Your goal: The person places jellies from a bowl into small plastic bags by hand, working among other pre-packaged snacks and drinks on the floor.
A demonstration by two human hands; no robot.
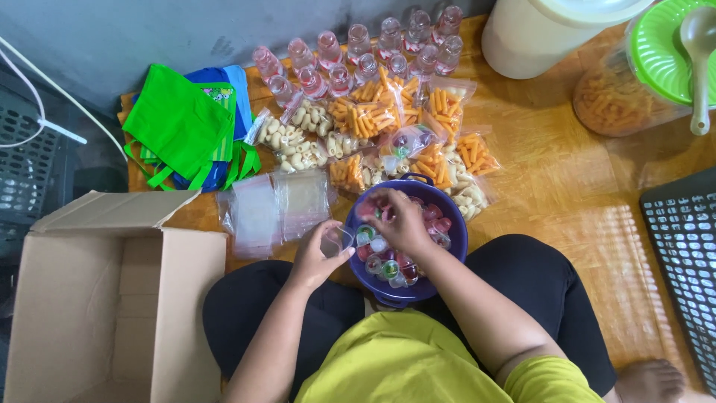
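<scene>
I sit on a wooden floor with a purple bowl (456, 246) of small coloured jelly cups (384, 266) between my knees. My right hand (397, 219) reaches into the bowl, fingers closed around red jelly cups near its far rim. My left hand (322, 257) holds a small clear plastic bag (337, 240) at the bowl's left edge. A pile of empty clear bags (274, 205) lies just left of the bowl.
Filled bags of orange and beige snacks (380, 130) lie beyond the bowl, with a row of small pink bottles (358, 52) behind. Green and blue tote bags (186, 127) sit at left, an open cardboard box (97, 298) near left, a green-lidded snack jar (634, 82) at right.
</scene>
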